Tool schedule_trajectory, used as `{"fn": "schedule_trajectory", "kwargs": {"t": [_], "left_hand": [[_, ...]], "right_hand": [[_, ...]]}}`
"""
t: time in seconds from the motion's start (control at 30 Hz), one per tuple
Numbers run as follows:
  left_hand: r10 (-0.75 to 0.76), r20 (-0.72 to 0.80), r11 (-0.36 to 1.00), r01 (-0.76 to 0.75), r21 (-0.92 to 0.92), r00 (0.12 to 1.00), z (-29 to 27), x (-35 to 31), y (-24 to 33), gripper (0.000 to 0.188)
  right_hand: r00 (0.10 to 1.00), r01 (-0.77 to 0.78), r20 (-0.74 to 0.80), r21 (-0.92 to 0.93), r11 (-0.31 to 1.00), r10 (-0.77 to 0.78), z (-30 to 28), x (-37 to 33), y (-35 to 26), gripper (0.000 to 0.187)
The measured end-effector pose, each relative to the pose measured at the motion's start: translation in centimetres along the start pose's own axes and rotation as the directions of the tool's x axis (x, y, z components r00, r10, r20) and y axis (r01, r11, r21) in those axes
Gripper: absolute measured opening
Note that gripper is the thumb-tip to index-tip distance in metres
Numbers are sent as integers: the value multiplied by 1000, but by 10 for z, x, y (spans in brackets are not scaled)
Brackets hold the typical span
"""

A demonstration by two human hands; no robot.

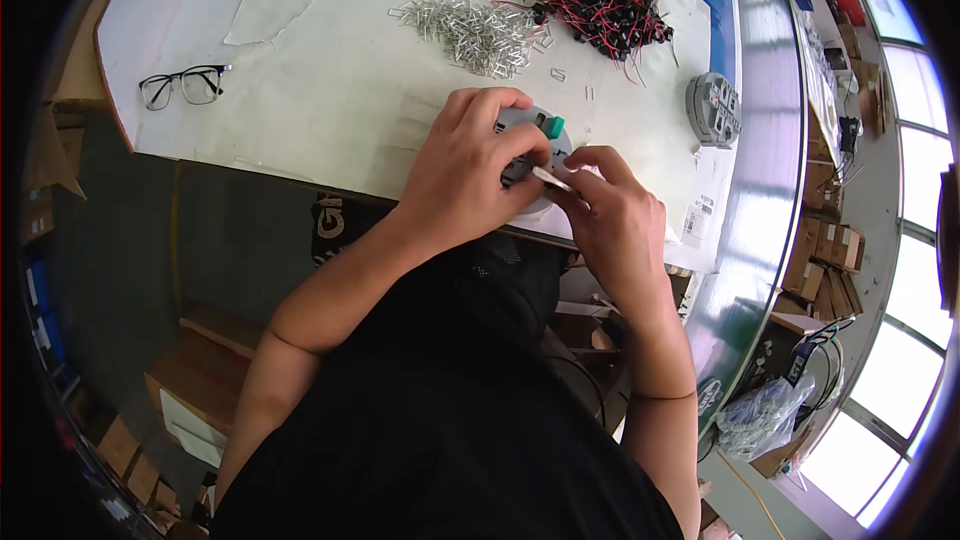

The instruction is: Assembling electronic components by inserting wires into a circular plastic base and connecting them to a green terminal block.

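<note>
- In head view, holds a grey round housing (562,146) at the table's (350,90) near edge, fingers of left hand (465,162) clamped across it
- Pinches a slim pale piece (553,180) over the housing between right hand's (617,208) fingertips
- Shows dark parts (514,173) inside the housing, a green block (554,127) by its rim
- Shows a clear plastic bag (762,418) at lower right, contents too unclear to name

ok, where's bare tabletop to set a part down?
Biggest patch: the tabletop between the glasses and left hand. Smaller: between the right hand and the far-right grey round unit. Crowded: beyond the hands, with metal clips and black parts with red wires.
</note>
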State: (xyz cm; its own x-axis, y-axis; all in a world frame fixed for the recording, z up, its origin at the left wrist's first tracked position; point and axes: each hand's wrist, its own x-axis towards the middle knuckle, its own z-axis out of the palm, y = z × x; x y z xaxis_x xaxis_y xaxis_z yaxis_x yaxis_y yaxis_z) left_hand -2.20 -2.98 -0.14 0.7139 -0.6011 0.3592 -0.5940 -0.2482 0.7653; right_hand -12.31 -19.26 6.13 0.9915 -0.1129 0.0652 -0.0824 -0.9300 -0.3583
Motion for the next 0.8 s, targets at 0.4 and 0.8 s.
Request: {"fn": "schedule_trajectory", "kwargs": {"t": [0.4, 0.8], "left_hand": [[10, -5, 1000, -10, 29, 1000, 5, -1, -6, 20], [192, 316, 952, -255, 169, 929, -24, 28, 28, 97]], "right_hand": [[907, 295, -415, 748, 594, 73, 55, 19, 4, 63], [939, 175, -144, 982, -71, 312, -13, 7, 27, 65]]}}
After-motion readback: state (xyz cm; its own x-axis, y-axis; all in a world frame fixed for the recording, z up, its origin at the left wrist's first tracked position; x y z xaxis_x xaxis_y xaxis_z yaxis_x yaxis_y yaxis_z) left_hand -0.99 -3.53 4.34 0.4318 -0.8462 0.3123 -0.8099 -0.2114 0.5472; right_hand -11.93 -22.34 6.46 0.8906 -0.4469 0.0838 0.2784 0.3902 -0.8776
